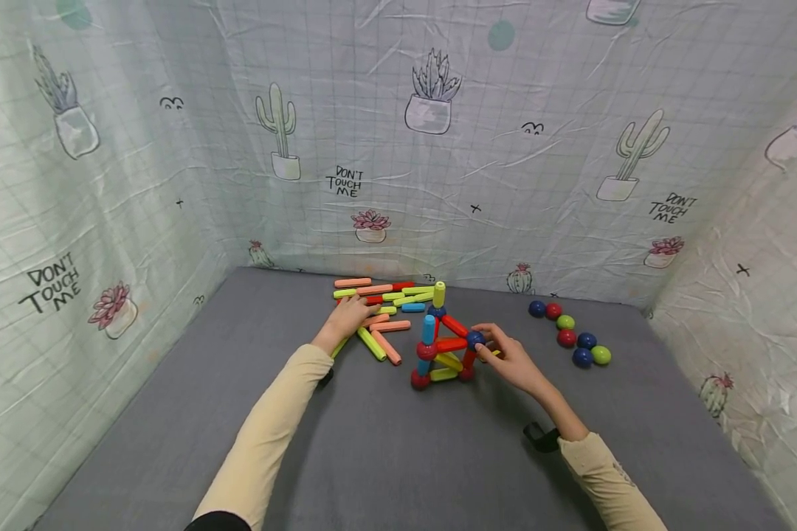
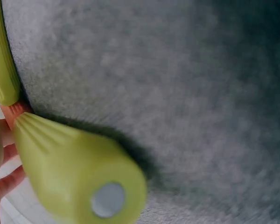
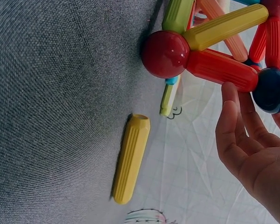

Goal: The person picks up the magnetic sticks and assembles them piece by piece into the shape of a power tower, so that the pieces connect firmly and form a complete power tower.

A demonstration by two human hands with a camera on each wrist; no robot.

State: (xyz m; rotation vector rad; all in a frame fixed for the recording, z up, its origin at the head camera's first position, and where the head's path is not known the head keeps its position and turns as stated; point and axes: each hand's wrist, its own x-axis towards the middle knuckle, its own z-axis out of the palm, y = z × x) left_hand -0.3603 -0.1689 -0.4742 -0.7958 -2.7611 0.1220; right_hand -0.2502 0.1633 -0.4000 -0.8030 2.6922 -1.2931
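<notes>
A magnetic-stick structure (image 1: 449, 345) of red, yellow-green and blue sticks joined by red and blue balls stands mid-table. My right hand (image 1: 513, 363) holds its right upper corner, thumb and fingers about a dark blue ball (image 1: 475, 340); in the right wrist view fingertips also touch the red stick (image 3: 224, 70) beside that ball. A yellow-green stick (image 1: 440, 294) and a light blue stick (image 1: 428, 330) point upward from it. My left hand (image 1: 347, 320) reaches into the loose stick pile, its fingers extended at an orange stick (image 2: 15, 112), partly hidden in the left wrist view.
Several orange, yellow-green and red sticks (image 1: 390, 326) lie left of and behind the structure. Loose blue, red and green balls (image 1: 567, 338) lie at the back right. A yellow stick (image 3: 132, 158) lies beside the structure. A printed cloth (image 1: 398, 184) hangs behind the grey table (image 1: 398, 457).
</notes>
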